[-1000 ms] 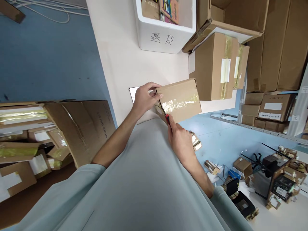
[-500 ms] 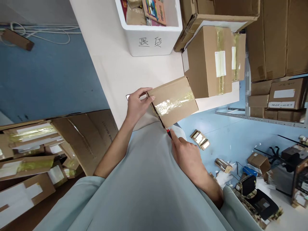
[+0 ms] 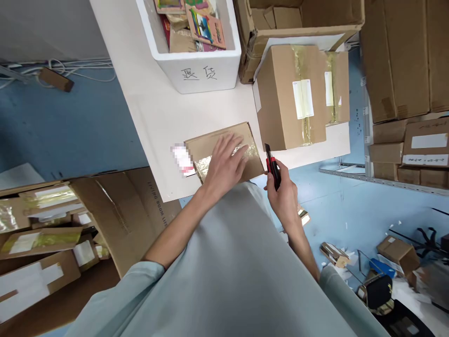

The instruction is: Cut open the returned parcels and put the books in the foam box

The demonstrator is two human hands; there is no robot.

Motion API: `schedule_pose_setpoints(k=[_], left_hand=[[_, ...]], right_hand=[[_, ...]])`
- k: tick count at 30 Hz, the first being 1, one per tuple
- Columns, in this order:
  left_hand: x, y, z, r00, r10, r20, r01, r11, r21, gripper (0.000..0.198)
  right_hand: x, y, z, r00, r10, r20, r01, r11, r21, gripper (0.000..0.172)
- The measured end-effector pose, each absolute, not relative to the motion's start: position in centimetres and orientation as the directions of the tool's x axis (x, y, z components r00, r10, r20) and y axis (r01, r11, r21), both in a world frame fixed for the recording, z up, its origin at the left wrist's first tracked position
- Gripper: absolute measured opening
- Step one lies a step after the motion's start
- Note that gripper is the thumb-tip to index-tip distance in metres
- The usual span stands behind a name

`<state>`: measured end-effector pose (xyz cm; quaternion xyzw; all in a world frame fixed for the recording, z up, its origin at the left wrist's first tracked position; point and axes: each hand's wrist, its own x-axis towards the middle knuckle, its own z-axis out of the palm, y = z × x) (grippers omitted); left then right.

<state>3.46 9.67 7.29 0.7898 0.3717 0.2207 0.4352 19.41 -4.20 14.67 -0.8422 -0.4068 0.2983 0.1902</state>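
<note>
A small taped cardboard box [image 3: 224, 136] lies flat on the white table [image 3: 147, 126], close to my body. Across its top rests my left hand [image 3: 224, 161], fingers spread over the shiny clear tape. My right hand [image 3: 283, 189] grips a red and black box cutter [image 3: 272, 166], its dark blade pointing up and away from me, just right of the small box. Left of that box lies a flat item with a blurred white and red surface [image 3: 183, 160], partly covered by the box.
Behind stands a white foam box [image 3: 206, 77] with books. To the right are a large taped carton [image 3: 270, 103], a smaller carton [image 3: 342, 89] and an open carton [image 3: 308, 32]. A big open box [image 3: 140, 210] of parcels stands at lower left. Parcels litter the blue floor [image 3: 336, 196].
The small box has gone from tilted in my left hand to flat on the table. My left palm is now on top. The cutter has moved from its near edge to its right.
</note>
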Motion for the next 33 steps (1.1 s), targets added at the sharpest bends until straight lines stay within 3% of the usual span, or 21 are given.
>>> schedule_pose_setpoints(k=[13, 24, 33], left_hand=[[5.7, 8.9, 5.1, 0.566, 0.824, -0.033, 0.499, -0.31, 0.809, 0.034], [5.7, 8.5, 5.1, 0.562, 0.826, -0.034, 0.485, -0.296, 0.823, 0.032], [5.4, 8.1, 4.1, 0.606, 0.793, 0.06, 0.515, -0.449, 0.73, 0.034]], right_hand=[[22.2, -1.2, 13.2, 0.269, 0.857, -0.44, 0.754, -0.472, -0.457, 0.059], [19.0, 2.9, 15.5, 0.325, 0.737, -0.592, 0.888, -0.453, -0.076, 0.062], [18.4, 1.2, 18.1, 0.354, 0.643, -0.679, 0.912, -0.397, 0.1, 0.068]])
